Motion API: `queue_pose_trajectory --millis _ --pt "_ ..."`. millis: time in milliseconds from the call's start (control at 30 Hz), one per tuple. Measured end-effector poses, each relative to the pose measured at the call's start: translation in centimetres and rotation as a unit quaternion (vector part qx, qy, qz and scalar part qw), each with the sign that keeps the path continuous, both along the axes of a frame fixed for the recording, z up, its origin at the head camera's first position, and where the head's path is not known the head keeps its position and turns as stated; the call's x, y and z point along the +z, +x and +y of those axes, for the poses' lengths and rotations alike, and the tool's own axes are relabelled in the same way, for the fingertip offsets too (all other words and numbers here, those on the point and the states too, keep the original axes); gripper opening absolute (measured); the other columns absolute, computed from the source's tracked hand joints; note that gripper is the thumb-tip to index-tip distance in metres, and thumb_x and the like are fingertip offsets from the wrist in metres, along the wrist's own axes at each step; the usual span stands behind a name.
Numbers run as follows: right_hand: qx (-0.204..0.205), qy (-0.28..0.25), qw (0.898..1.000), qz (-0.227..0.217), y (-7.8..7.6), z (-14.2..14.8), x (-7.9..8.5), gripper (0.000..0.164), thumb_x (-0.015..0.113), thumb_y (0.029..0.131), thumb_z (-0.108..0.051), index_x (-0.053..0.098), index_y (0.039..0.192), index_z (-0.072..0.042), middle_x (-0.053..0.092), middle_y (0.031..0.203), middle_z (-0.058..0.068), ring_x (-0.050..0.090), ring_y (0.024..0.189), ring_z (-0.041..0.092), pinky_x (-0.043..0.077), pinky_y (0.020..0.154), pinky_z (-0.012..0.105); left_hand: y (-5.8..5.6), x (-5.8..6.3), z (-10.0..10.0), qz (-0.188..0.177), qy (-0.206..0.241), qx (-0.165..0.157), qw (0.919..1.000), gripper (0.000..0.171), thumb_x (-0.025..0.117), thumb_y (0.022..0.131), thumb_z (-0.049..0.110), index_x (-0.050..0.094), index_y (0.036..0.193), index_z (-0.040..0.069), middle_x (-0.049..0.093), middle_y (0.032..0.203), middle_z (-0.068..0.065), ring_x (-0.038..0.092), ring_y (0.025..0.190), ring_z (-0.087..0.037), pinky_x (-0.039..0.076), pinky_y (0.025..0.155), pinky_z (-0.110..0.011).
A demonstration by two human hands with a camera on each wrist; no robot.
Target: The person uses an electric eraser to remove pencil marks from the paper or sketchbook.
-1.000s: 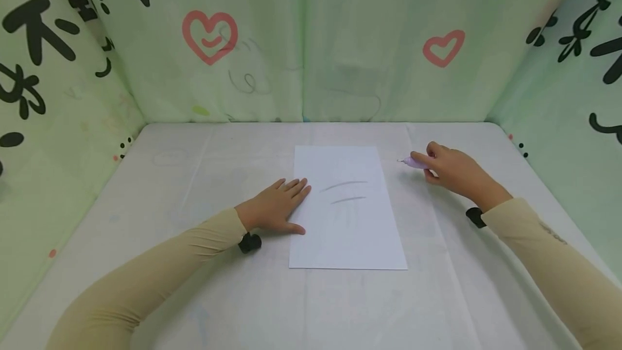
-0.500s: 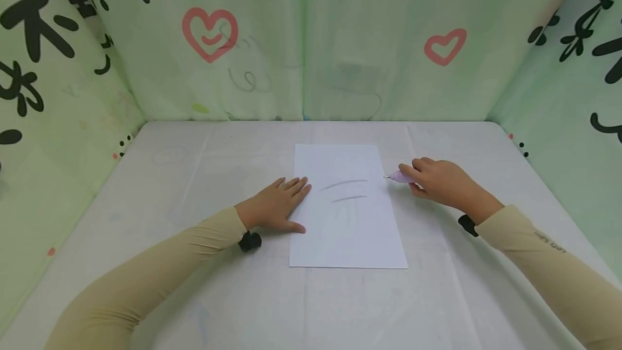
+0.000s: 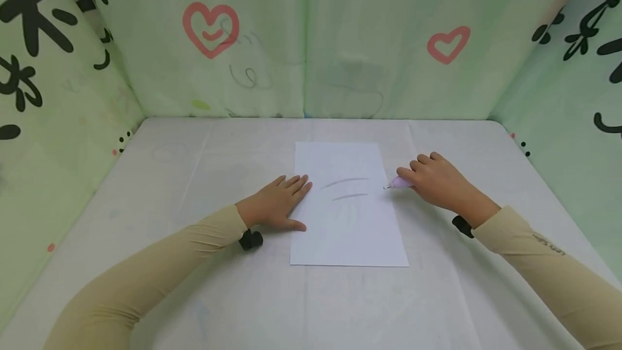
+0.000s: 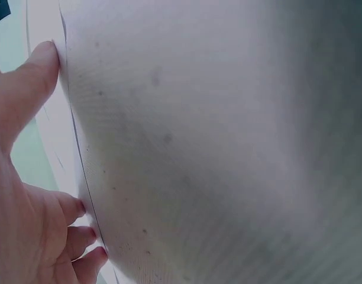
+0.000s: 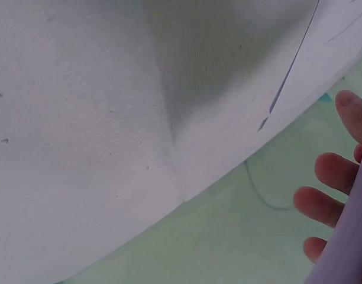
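Note:
A white sheet of paper (image 3: 352, 236) lies upright on the table, with two thin grey curved strokes (image 3: 344, 182) near its middle. My left hand (image 3: 278, 204) rests with spread fingers on the paper's left edge. In the left wrist view its thumb (image 4: 42, 62) and fingertips meet that edge. My right hand (image 3: 439, 185) holds a light purple pen (image 3: 401, 182), its narrow tip pointing left at the paper's right edge. The pen's barrel (image 5: 346, 231) shows large in the right wrist view, below the fingers (image 5: 319, 206).
A white cloth (image 3: 194, 177) with faint creases covers the table. Green fabric walls (image 3: 350, 69) with hearts and black lettering enclose the back and both sides. Each wrist carries a small black device, one at the left cuff (image 3: 251, 240) and one at the right (image 3: 462, 226).
My right hand has come left and down with the pen, from beside the paper to its right edge, and the pen now tilts more downward. My left hand stays put.

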State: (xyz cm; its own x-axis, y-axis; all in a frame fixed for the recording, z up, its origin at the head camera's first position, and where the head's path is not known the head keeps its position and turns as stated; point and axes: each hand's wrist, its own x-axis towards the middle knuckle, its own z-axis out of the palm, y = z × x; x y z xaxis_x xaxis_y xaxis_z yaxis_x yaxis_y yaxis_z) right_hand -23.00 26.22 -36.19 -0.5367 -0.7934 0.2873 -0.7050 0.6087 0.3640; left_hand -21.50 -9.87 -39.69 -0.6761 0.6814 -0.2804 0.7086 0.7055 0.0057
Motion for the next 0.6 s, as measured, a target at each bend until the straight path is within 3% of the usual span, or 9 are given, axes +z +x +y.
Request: queue_pose_trajectory --millis 400,467,600 --pt "-0.021 0.028 0.999 -0.028 -0.6 -0.7 0.8 0.025 0.068 0.072 0.006 0.05 0.081 -0.01 0.043 0.05 0.005 0.036 0.043 0.017 0.025 0.046 0.027 -0.1 0.0 -0.1 -0.003 0.002 -0.003 1.0 0.097 0.046 0.085 0.068 0.011 0.151 0.006 0.011 0.159 -0.013 0.014 0.147 -0.028 0.015 0.118 -0.048" --pt "-0.035 0.025 0.998 -0.038 -0.9 -0.9 1.1 0.024 0.069 0.073 0.003 0.049 0.08 -0.009 0.044 0.051 0.005 0.038 0.044 0.018 0.027 0.046 0.027 -0.2 0.0 -0.1 -0.002 -0.001 -0.003 1.0 0.097 0.046 0.085 0.069 0.011 0.151 0.006 0.01 0.159 -0.013 0.014 0.147 -0.027 0.015 0.118 -0.048" --pt "-0.085 0.034 0.994 -0.064 -1.2 -1.5 1.7 0.024 0.072 0.079 -0.018 0.053 0.087 -0.007 0.051 0.06 0.007 0.049 0.052 0.022 0.039 0.049 0.034 -0.2 -0.1 -0.1 -0.003 -0.004 -0.001 1.0 0.098 0.046 0.085 0.069 0.011 0.151 0.006 0.01 0.159 -0.013 0.014 0.147 -0.027 0.015 0.118 -0.048"
